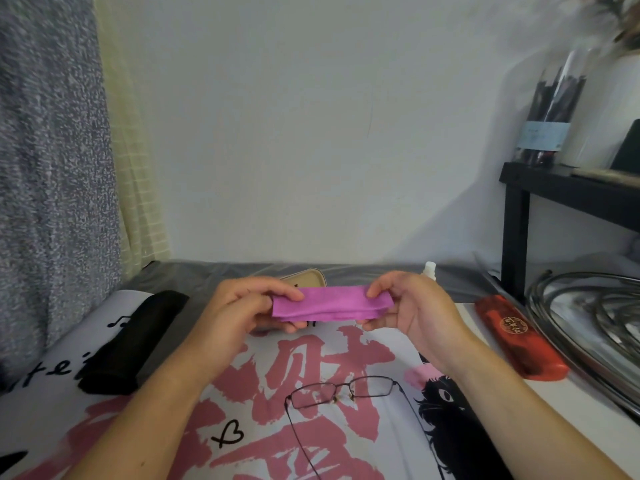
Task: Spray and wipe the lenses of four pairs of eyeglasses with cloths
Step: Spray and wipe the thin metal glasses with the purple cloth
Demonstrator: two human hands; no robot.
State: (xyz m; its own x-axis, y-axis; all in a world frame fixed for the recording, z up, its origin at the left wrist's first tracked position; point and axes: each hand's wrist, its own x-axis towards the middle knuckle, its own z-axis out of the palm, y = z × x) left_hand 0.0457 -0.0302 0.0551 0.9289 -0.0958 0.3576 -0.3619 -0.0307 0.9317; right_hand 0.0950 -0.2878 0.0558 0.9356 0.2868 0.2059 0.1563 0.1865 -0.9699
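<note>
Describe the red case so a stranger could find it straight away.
Start at the black shelf on the right, then look down to the table's white edge below it. The red case lies there, long and flat, beside the metal tray. Unlike the black pouch on the left, it is glossy red with a round gold emblem.

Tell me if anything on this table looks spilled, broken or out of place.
Nothing stands out. The left hand and right hand hold a folded purple cloth; the eyeglasses lie intact, arms open.
</note>
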